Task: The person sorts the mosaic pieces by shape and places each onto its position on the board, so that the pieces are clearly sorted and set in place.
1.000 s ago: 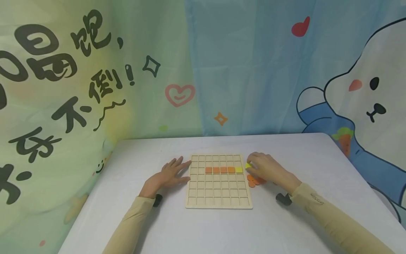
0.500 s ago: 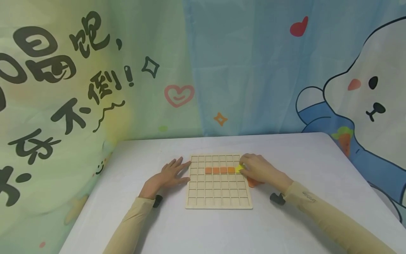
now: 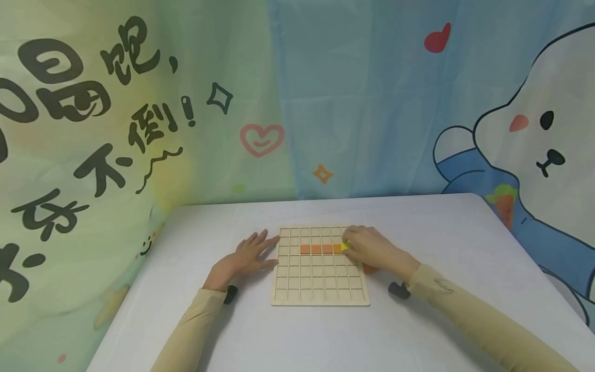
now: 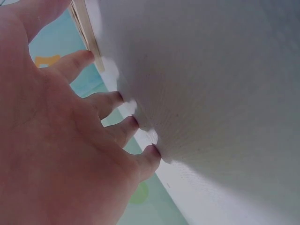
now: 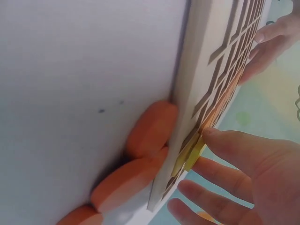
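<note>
A wooden grid board [image 3: 321,297] lies flat on the table, with a row of orange square tiles [image 3: 316,249] in its cells. My left hand [image 3: 250,256] is spread at the board's left edge, thumb and index fingertip touching it. Over the right end of the row, my right hand [image 3: 375,248] pinches a small yellow piece [image 5: 196,153] between thumb and index finger. In the right wrist view, a yellow tile [image 5: 182,159] shows in the grid just beside that piece. My right fingers cover these cells in the head view.
Several rounded orange pieces [image 5: 152,129] lie on the white table [image 3: 325,341] against the board's right side, partly under my right hand. A printed curtain [image 3: 334,103] hangs behind the table.
My right hand has moved left from beside the orange pieces to over the board, carrying the yellow piece to the row's right end. The left hand stays in place.
</note>
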A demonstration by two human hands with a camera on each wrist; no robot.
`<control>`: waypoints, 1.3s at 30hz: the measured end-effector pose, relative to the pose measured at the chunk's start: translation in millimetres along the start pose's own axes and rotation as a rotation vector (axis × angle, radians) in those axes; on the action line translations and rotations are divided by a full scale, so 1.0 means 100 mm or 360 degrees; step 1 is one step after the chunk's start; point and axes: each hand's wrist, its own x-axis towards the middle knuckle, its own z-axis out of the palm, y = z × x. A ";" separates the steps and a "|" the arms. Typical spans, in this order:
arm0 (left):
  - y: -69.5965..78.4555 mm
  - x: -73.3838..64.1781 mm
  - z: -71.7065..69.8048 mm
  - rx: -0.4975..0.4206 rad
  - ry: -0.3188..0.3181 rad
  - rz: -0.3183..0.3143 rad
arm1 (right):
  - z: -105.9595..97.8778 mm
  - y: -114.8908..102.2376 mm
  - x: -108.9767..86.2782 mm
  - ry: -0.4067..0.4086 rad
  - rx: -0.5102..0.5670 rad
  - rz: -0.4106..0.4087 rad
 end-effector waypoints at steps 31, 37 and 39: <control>0.03 -0.02 -0.03 -0.0013 -0.0021 0.0010 | 0.02 -0.28 0.19 0.0059 0.0017 -0.0163; 0.03 -0.03 -0.04 -0.0019 -0.0015 0.0015 | 0.00 -0.36 0.24 0.0046 0.0019 -0.0183; 0.03 -0.03 -0.04 -0.0017 -0.0015 0.0019 | 0.01 -0.38 0.25 0.0037 0.0035 -0.0185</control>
